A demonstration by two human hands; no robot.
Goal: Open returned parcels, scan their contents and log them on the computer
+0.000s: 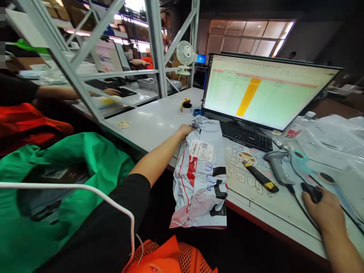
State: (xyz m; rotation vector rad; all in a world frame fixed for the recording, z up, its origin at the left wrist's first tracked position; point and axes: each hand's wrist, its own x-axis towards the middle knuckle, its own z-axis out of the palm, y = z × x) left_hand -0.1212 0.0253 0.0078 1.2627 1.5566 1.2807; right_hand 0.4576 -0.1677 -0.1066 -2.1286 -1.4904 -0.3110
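My left hand (185, 131) is closed on the upper left edge of a white plastic mailing bag (182, 197). The bag hangs partly over the desk's front edge and carries a printed label (201, 150), red and black print and blue handwriting. My right hand (324, 210) rests over a black computer mouse (312, 192) at the right of the desk. Between the hands lie a black and yellow box cutter (260, 177) and a grey barcode scanner (280, 168). The black keyboard (246, 135) sits behind them, partly hidden by the bag.
A monitor (256, 93) showing a spreadsheet stands at the back. Tape rolls (186, 107) lie left of it. A metal frame (122, 72) divides off a co-worker's desk, where a person's hand (112, 91) rests. A green sack (108, 155) stands open at left. A white cable (93, 189) crosses the foreground.
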